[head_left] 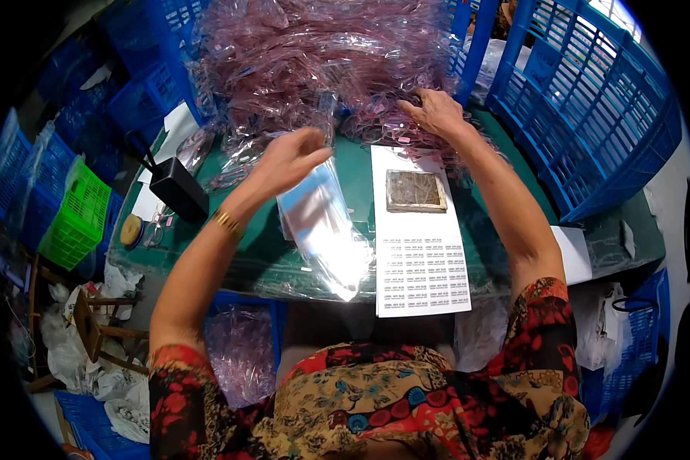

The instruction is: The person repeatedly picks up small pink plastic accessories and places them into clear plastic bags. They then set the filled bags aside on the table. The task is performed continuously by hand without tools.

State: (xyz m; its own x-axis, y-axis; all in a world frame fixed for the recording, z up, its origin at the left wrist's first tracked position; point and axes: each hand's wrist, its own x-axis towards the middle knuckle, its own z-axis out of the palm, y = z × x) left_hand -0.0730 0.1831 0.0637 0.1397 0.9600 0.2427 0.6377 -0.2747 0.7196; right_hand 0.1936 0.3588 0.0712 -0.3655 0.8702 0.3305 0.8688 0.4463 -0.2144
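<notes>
My left hand [295, 157] hovers, slightly blurred, above the upper end of a stack of clear plastic sleeves [322, 218]. Its fingers are bent, and whether they grip anything is unclear. Over at the pile's near right edge, my right hand [437, 115] has thumb and fingers apart, touching or just above thin pink-framed glasses [395, 126]. Behind both hands rises a large heap of clear plastic bags [314, 54] with what look like pink glasses inside. Between my forearms lies a white sheet of printed labels [422, 268], with a small framed rectangular block [415, 192] on it.
A black pen holder [179, 188] and a round yellowish pad [133, 230] sit on the green table [245, 264] at left. Tall blue crates [590, 100] border the right side. A green crate [75, 215] and a wooden stool [92, 330] stand at left, off the table.
</notes>
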